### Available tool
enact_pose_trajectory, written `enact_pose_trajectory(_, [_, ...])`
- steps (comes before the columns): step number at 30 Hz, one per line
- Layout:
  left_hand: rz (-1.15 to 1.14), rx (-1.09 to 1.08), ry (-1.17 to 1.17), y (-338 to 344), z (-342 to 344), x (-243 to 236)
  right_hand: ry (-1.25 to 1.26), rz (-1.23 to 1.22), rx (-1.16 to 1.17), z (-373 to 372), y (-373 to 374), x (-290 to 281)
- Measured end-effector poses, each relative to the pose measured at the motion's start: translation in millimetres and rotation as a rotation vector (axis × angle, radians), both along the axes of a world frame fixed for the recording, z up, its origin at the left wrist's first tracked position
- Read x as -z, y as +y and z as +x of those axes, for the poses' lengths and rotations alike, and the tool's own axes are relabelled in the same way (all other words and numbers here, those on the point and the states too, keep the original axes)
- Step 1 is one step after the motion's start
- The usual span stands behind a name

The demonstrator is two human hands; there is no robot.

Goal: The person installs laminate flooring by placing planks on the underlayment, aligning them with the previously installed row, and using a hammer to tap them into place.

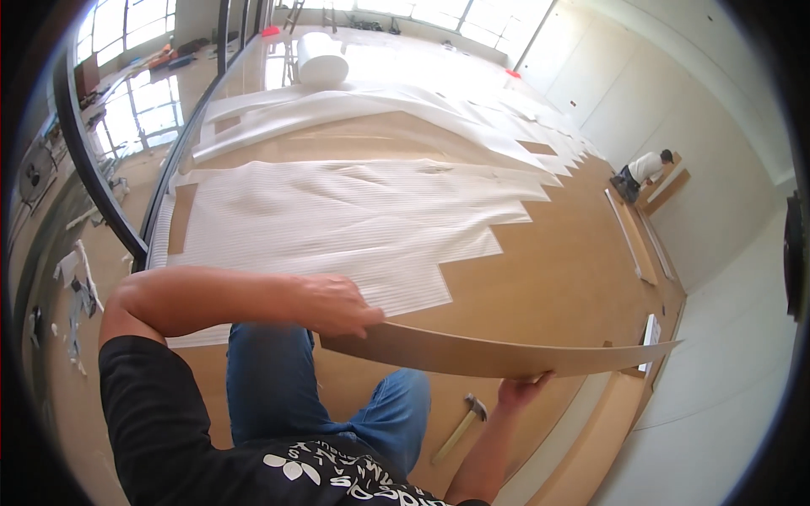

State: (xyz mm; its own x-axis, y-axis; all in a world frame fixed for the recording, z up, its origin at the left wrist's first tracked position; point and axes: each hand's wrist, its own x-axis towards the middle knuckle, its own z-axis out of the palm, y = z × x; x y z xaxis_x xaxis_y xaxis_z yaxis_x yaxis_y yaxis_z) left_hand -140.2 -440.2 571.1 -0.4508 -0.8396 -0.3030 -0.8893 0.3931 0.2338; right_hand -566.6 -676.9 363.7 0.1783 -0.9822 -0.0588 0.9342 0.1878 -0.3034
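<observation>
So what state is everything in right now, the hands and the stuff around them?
left hand: gripping one end of the plank
right hand: holding the plank from beneath
plank: lifted, roughly level
hammer: lying on the floor
white underlay: spread flat, stepped edge
underlay roll: rolled up

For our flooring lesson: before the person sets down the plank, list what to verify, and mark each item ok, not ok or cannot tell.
1. Left hand grips the plank: ok.
2. Right hand supports the plank from below: ok.
3. Plank straight: not ok, it bows, though the lens bends edges too.
4. Hammer within reach on the floor: ok.
5. Underlay flat by the laid boards: cannot tell.
</observation>
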Motion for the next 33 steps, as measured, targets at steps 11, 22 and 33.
enact_pose_trajectory(11, [-0.673, -0.188, 0.409, -72.2, -1.3, -23.2, 0.689, -0.508, 0.306, 68.7, -63.0, -193.2])
enact_pose_trajectory(22, [-1.174, -0.46, 1.92, 42.3, 60.7, -72.2, 1.38, -1.155, 0.098, 171.8, -51.5, -166.4])
enact_pose_trajectory(33, [-0.476, -2.054, 2.119, 261.5, 104.9, 399.3, 2.15, -1.78, -0.52, 321.6, -43.6, 36.5])
